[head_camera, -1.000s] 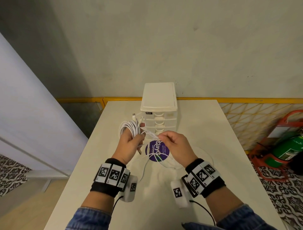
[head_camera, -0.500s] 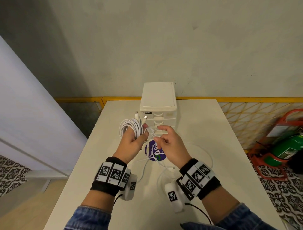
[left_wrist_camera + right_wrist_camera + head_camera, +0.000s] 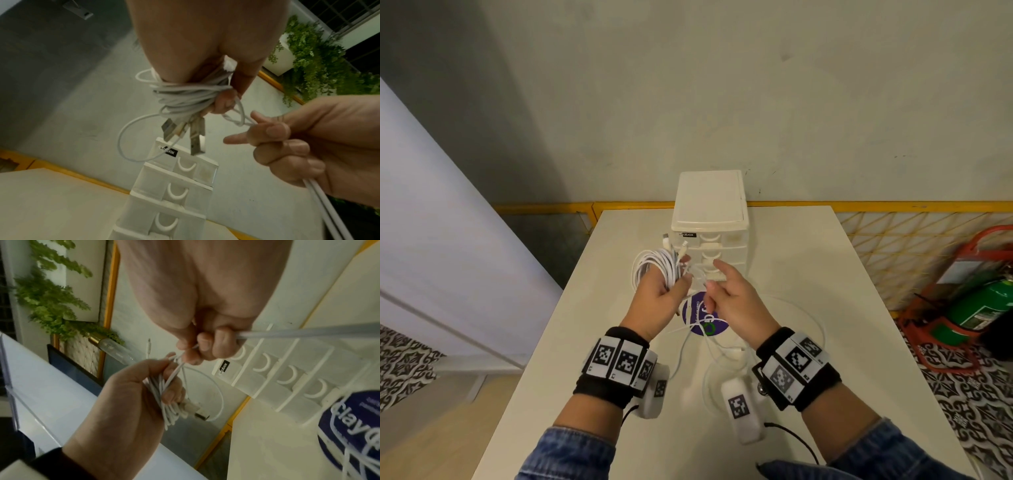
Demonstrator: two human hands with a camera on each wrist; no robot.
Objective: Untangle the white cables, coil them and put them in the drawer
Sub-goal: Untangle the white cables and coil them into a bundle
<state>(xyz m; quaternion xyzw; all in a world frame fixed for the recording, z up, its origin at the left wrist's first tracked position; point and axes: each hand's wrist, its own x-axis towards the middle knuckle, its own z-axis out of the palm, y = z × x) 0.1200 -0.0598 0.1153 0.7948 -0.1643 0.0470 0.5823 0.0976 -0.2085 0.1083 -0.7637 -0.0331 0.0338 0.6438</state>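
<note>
— What do we record, left to right?
— Our left hand (image 3: pixel 659 301) clamps the coiled white cables (image 3: pixel 654 265); our right hand (image 3: pixel 734 301) pinches the twisted strand (image 3: pixel 236 120) leading off at 3 o'clock.
— And the drawer unit (image 3: pixel 710 219)?
— At 12 o'clock, shut, both hands near. Label partly reads "box"; the purple sticker (image 3: pixel 349 425) reads "clay".

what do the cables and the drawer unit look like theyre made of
Cables: white, smooth, flexible sheath, likely plastic or rubber; it bends into loose loops, with metal-looking plugs. Drawer unit: likely hard plastic, an opaque cream top and cloudy translucent drawer fronts with moulded curved handles.
</note>
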